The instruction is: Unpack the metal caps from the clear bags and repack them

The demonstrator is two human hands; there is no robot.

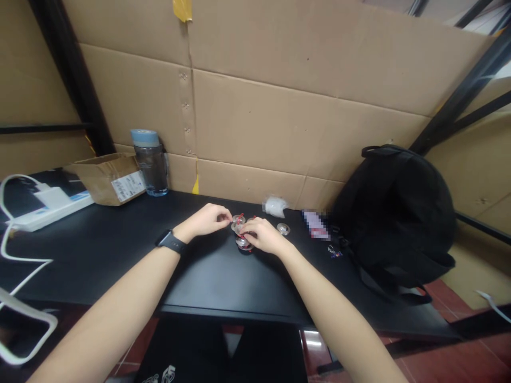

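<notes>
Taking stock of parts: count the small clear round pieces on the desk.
3 visible: one at the left hand fingertips, one under the right hand, one loose beside it. The hands may hide more.

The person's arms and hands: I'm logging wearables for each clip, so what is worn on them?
Both forearms are bare, with no sleeves in view. The left hand has a black smartwatch on a black band at its wrist. The right hand shows no glove, watch or ring.
</notes>
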